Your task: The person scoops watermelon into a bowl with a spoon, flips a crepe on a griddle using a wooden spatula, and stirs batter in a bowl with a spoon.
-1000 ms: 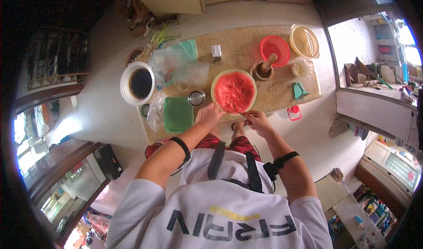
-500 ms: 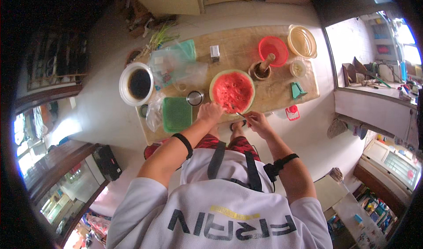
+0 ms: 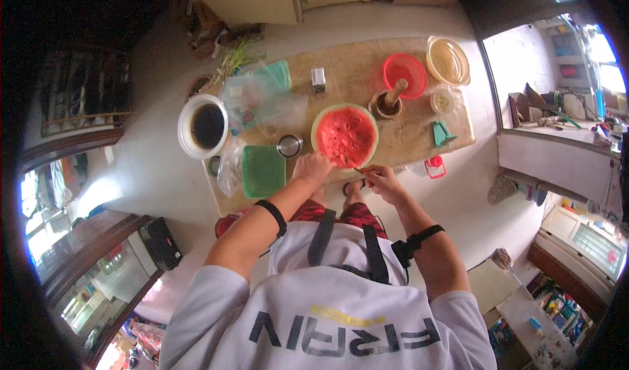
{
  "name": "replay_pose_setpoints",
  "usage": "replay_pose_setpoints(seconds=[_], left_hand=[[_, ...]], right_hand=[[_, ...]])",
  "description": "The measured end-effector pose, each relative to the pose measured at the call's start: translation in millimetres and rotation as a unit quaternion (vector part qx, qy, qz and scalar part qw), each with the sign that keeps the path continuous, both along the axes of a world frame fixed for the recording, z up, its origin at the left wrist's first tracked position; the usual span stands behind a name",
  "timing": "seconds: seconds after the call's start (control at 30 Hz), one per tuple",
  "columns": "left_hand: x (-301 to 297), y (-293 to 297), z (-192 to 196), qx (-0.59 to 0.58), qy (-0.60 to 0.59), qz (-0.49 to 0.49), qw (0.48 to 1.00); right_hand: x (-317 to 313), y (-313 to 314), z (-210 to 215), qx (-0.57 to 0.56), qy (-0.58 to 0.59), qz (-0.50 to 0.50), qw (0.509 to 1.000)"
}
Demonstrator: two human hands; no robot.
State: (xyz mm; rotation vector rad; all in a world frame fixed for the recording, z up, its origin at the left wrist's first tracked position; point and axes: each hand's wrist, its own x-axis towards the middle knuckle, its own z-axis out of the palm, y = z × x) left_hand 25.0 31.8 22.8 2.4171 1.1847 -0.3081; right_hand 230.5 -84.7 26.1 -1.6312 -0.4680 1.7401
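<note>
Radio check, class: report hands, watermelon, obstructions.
Left hand at near edge of watermelon; right hand holds slim utensil. Red flesh facing up. Mortar close right, not blocking.

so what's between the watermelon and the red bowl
In the head view, a brown mortar with a pestle in it stands between the watermelon and the red bowl.

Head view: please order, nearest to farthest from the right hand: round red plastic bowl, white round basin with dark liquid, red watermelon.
1. Red watermelon, ahead-left of the right hand.
2. Red plastic bowl, farther ahead, slightly right.
3. White basin, far left.
</note>
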Motion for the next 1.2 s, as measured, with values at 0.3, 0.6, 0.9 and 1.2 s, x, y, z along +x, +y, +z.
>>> replay_pose_setpoints(seconds=[0.3,0.6,0.9,1.2], left_hand=[[8,6,19,-0.022,0.038,-0.032,0.999],[5,5,5,-0.029,0.032,-0.013,0.999],[4,6,12,-0.029,0.026,-0.009,0.999],[0,4,2,-0.005,-0.01,0.003,1.0]], right_hand=[[8,-2,11,-0.006,0.018,0.023,1.0],[11,-2,12,-0.013,0.032,0.015,0.999],[13,2,11,-0.021,0.052,0.011,0.998],[15,6,6,-0.044,0.066,0.004,0.997]])
